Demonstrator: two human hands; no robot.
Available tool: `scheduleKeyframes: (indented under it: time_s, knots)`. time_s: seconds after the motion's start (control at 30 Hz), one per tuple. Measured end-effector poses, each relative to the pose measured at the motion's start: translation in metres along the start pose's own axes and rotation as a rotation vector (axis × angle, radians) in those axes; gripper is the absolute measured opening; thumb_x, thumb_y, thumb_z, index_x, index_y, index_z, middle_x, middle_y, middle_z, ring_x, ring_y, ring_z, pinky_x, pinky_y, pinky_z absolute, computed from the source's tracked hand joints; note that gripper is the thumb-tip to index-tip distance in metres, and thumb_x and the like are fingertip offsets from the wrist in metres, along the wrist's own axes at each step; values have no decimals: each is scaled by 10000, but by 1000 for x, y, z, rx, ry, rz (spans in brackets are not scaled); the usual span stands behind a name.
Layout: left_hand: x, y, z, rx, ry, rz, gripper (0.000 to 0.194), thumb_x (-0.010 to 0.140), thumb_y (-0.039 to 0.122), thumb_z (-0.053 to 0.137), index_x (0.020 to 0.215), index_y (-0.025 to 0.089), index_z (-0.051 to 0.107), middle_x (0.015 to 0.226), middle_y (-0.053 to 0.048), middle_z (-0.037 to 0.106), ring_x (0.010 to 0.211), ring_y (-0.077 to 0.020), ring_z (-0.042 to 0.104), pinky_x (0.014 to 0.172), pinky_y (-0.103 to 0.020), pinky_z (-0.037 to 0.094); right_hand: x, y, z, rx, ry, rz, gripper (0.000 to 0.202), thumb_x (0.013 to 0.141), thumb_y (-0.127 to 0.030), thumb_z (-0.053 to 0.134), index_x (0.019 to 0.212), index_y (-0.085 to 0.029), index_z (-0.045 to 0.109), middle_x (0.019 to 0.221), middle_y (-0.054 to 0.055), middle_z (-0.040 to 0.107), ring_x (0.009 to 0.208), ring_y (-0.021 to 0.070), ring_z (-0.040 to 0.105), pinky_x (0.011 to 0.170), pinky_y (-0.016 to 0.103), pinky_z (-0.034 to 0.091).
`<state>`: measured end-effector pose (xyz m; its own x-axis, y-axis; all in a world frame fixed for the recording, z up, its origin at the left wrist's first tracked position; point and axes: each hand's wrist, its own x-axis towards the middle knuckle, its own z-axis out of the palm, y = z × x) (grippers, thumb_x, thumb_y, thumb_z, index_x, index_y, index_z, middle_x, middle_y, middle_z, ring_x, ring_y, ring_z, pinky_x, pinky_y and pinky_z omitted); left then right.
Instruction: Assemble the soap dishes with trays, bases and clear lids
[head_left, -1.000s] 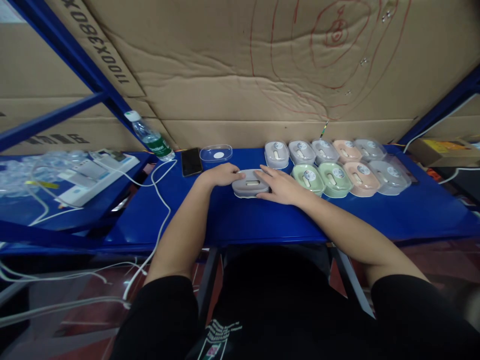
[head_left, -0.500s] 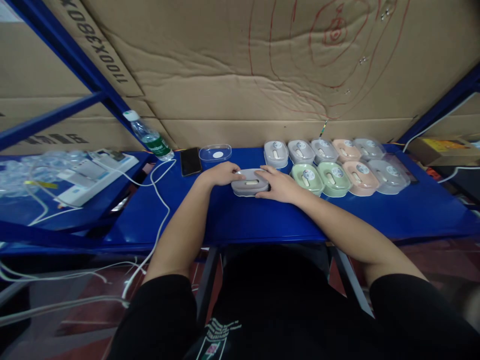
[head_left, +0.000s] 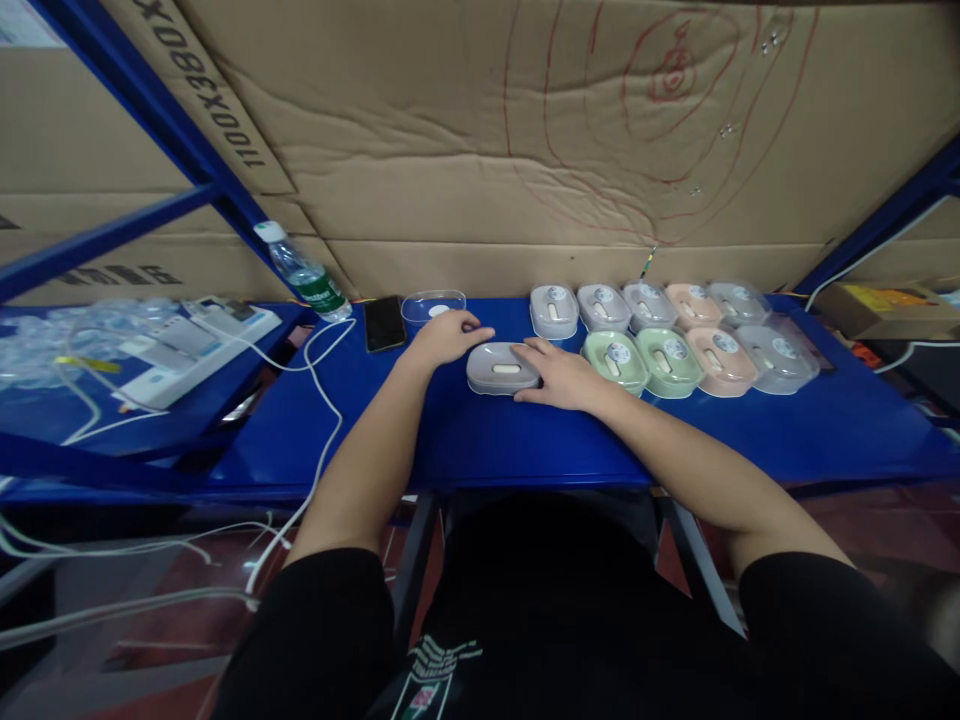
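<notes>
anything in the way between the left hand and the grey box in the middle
Nothing visible stands between the left hand and the grey box. The right hand touches the box's right end, on the far side, so it doesn't block that gap.

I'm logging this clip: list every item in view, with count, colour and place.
Box between the hands: one, gray, front of centre
Gray boxes: five, right-hand group, four back, one front
Green boxes: two, front row
Pink boxes: two, one per row
Lid-like piece: one, clear, behind the left hand
Phone: one, black, left of it
Bottle: one, clear, green label, far left corner
Plastic heap: clear, uncountable, left
Block with plugs: one, white, left
Cables: several, white, left and right
Carton: one, brown, far right
Tabletop: blue
Frame: blue bars, sides
Cardboard: brown, behind
Left hand: one, beside the box
Right hand: one, on its right end
Sleeves: two, black
</notes>
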<state>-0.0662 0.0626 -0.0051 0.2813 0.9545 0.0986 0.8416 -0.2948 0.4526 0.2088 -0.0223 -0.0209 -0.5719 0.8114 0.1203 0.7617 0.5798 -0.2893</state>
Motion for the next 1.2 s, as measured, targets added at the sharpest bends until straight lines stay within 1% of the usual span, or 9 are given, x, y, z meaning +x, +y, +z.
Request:
scheduleKeyframes:
  time_s: [0.1,0.2,0.4,0.57,0.7,0.8,0.93,1.07,1.2]
  knots:
    - [3,-12,4,92,235,-95,523,1060,515,637,1427,159,746,1526,-199,706,1382,-349,689,1201,-455,520,-1,-1,-1,-27,-17,-4,913,979,-563,815,1737,-207,452,1787,230,446,1543,462,589,1209,620,566]
    - [6,-24,7,171,199,-192,543,1037,443,696,1503,165,703,1594,-202,661,1426,-371,669,1208,-461,518,-1,-1,-2,-38,-33,-15,913,991,-578,799,1743,-201,444,1804,234,426,1552,467,581,1213,626,562]
    - [8,-22,3,179,151,-235,154,969,357,786,1055,235,823,1205,-123,827,1163,-319,761,1016,-396,578,-1,0,-1,-19,-24,-30,934,985,-576,810,1753,-199,435,1813,239,418,1550,485,582,1229,662,539]
    - [2,-4,-11,-42,477,-129,181,977,394,752,915,225,733,1037,-79,797,1011,-251,728,958,-352,564,0,0,0,77,99,-76,1033,971,-621,812,1796,-208,347,1790,236,458,1623,471,501,1294,678,471]
    - [-4,14,-19,-389,615,-11,312,974,501,743,866,235,620,786,-1,664,713,-161,616,701,-282,512,1,-3,-2,136,285,-103,1082,1009,-605,762,1840,-217,189,1830,215,397,1705,416,385,1373,656,379]
    - [-13,29,-22,-621,505,126,446,1001,657,656,854,253,537,724,21,592,578,-123,544,562,-262,428,1,-4,-6,114,405,-57,1204,977,-641,783,1851,-225,66,1880,215,281,1757,430,252,1401,697,293]
    - [-30,48,-27,-840,197,239,576,941,803,630,854,247,507,834,-24,709,508,-97,555,501,-263,403,-1,-3,-12,92,479,-5,1251,954,-687,784,1850,-246,31,1897,198,234,1762,469,205,1386,752,279]
    - [-42,51,-36,-905,-72,287,601,795,751,817,747,213,555,899,-95,798,512,-120,626,491,-283,417,-5,-5,-17,119,464,-36,1148,983,-645,752,1850,-276,97,1841,178,383,1713,464,341,1374,731,326]
    - [-43,43,-40,-932,-157,252,593,721,705,902,718,197,597,946,-128,837,575,-164,700,531,-307,498,-7,-8,-18,115,427,-62,1309,885,-668,845,1854,-274,58,1834,190,377,1705,488,333,1357,743,342]
